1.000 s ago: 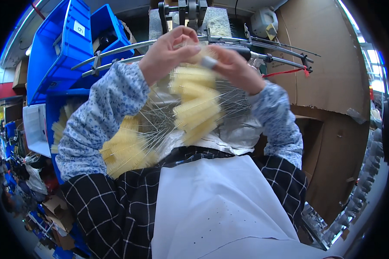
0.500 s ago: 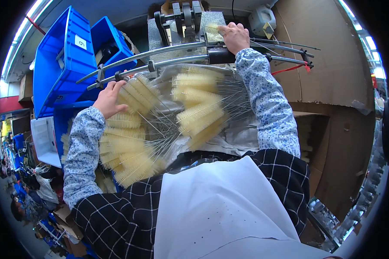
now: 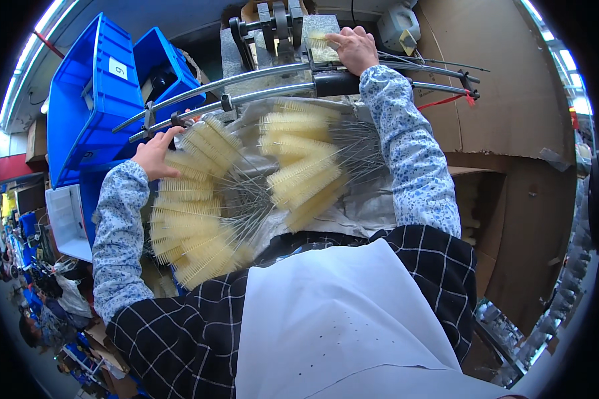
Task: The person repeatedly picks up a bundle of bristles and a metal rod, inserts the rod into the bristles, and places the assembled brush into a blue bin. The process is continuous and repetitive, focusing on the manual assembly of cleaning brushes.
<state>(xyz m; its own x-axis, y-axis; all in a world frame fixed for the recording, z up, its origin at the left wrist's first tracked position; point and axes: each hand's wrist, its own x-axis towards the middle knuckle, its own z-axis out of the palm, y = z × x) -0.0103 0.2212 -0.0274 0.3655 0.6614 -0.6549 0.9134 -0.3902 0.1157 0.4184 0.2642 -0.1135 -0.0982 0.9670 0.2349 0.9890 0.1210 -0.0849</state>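
Note:
My right hand (image 3: pixel 357 50) is closed at the metal bench of the machine, its fingers on a small pale-yellow bristle brush (image 3: pixel 317 40). The brush's wire stem is hidden under the hand. My left hand (image 3: pixel 153 157) is open, thumb and fingers apart, at the outer edge of the left brush pile (image 3: pixel 192 216). That pile fans out over my lap, bristle heads to the left and thin wire stems toward the middle. A second brush pile (image 3: pixel 303 149) lies beside it, its stems pointing right.
Two curved metal rails (image 3: pixel 263 95) with clamps cross in front of me, below the machine (image 3: pixel 279 33). Blue bins (image 3: pixel 106 100) stand at the left, with a white tray (image 3: pixel 66 216) below. Cardboard (image 3: pixel 506 100) walls the right side; a plastic jug (image 3: pixel 399 28) sits at the back.
My left hand has drawn left and slightly away from the top of the left brush pile. My right hand still pinches the brush at the machine. The whole view has shifted slightly.

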